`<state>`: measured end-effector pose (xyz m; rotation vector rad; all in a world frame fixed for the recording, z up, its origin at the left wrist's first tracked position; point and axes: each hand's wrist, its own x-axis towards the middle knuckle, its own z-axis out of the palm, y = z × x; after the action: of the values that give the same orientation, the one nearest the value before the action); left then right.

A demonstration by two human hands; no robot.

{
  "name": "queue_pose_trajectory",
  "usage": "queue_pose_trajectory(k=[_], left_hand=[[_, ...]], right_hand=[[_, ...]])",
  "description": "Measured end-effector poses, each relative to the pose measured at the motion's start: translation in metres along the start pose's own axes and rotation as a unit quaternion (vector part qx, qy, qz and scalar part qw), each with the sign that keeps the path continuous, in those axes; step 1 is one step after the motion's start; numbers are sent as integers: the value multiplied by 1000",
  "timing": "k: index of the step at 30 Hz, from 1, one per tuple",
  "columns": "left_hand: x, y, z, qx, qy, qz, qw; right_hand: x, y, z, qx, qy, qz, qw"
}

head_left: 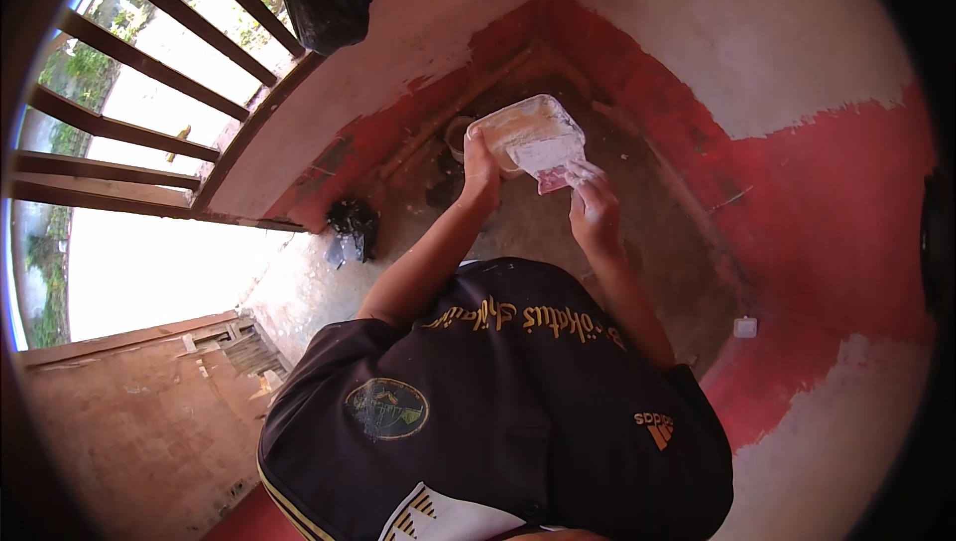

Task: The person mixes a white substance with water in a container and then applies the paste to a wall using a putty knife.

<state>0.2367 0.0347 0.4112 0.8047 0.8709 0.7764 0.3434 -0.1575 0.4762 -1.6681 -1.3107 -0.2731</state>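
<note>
In front of my chest I hold a shallow, pale rectangular tray (513,126), its surface smeared with white. My left hand (480,170) grips its left side, with the thumb over the rim. A mass of white paste (543,150) lies toward the tray's near right corner. My right hand (595,202), whitened on the fingers, pinches a flat pinkish scraper (553,180) at that corner. The scraper's blade edge meets the paste; the fingers hide part of the tool.
A round container (457,135) stands on the floor, partly behind the tray. A crumpled black plastic bag (353,222) lies to the left. Another black bag (334,3) hangs by the barred window (149,73). Red-and-white walls (817,192) meet in the far corner; a small white box (745,327) is at right.
</note>
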Motion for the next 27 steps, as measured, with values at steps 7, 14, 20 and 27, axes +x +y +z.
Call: queue_pose_trajectory(k=[7, 14, 20, 27], left_hand=[[-16, 0, -11, 4, -15, 17, 1000], [-12, -17, -9, -4, -1, 18, 1000], [-3, -4, -11, -23, 12, 35, 999], [-1, 2, -20, -4, 58, 29, 998]], right_hand=[[-22, -7, -19, 31, -23, 23, 999], [-2, -6, 3, -5, -1, -2, 1000], [-25, -3, -11, -2, -17, 7, 1000], [-14, -14, -29, 7, -1, 20, 1000]])
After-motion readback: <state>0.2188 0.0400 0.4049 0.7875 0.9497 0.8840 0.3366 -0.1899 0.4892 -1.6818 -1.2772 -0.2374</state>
